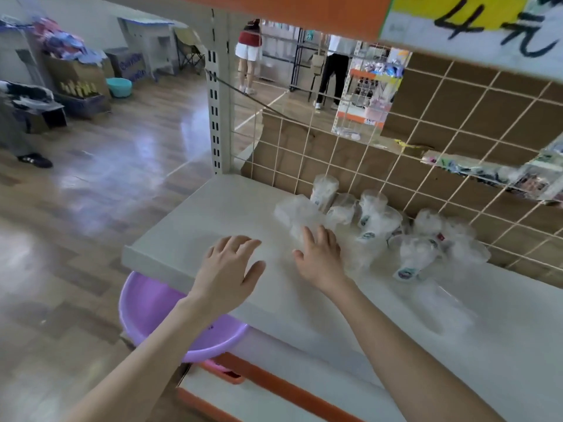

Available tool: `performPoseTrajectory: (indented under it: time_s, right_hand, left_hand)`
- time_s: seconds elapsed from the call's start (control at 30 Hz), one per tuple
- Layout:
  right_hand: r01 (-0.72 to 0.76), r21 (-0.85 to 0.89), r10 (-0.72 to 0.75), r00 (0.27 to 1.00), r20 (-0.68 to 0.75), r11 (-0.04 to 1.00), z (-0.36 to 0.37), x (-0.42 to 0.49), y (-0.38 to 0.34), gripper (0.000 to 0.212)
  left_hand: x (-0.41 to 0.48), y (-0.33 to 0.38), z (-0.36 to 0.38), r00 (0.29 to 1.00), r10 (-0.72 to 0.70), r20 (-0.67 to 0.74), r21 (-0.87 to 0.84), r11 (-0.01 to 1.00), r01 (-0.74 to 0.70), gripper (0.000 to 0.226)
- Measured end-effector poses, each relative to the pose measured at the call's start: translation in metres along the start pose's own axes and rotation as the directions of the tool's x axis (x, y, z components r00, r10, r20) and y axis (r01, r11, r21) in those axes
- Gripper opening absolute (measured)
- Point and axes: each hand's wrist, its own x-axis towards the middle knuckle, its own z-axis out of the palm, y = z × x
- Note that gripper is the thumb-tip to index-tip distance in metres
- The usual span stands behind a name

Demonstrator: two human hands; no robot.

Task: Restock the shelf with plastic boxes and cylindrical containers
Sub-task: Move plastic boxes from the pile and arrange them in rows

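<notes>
White shelf [189,226], wire grid panel [426,132] at its back. Left hand [233,263] palm down over bare shelf, fingers spread, holding nothing. Right hand [320,257] flat, straight fingers touching the near side of a clear plastic box [297,216] at its 12 o'clock. Cylindrical containers [377,220] clustered at the box's 3 o'clock along the grid, blurred. Purple basin [146,306] under the shelf, 7 o'clock of left hand
</notes>
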Motion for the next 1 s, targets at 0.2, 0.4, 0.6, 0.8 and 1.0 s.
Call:
performPoseTrajectory:
  time_s: [0.2, 0.4, 0.6, 0.8, 1.0]
  right_hand:
    - [-0.042, -0.048, 0.035, 0.990, -0.138, 0.998, 0.014, -0.011, -0.014, 0.038]
    - [-0.309, 0.081, 0.319, 0.927, -0.199, 0.948, 0.015, 0.001, -0.036, 0.055]
    - [-0.405, 0.039, 0.401, 0.884, -0.241, 0.914, 0.014, 0.012, -0.056, 0.049]
    - [-0.232, 0.861, 0.548, 0.834, -0.063, 0.452, -0.006, -0.005, -0.059, 0.013]
    - [-0.320, 0.906, 0.315, 0.860, 0.400, -0.277, -0.016, -0.022, -0.060, 0.055]
  left_hand:
    - [0.029, -0.019, 0.004, 0.984, 0.164, 0.071, -0.039, 0.986, -0.162, 0.041]
    - [0.059, -0.038, 0.000, 0.942, 0.310, 0.126, -0.023, 0.950, -0.310, 0.039]
    - [0.074, -0.054, -0.002, 0.905, 0.400, 0.148, -0.064, 0.917, -0.395, 0.040]
    - [0.082, -0.067, -0.005, 0.902, 0.408, 0.139, -0.182, 0.906, -0.382, 0.052]
    - [0.087, -0.060, -0.004, 0.848, 0.515, 0.126, -0.301, 0.834, -0.462, 0.082]
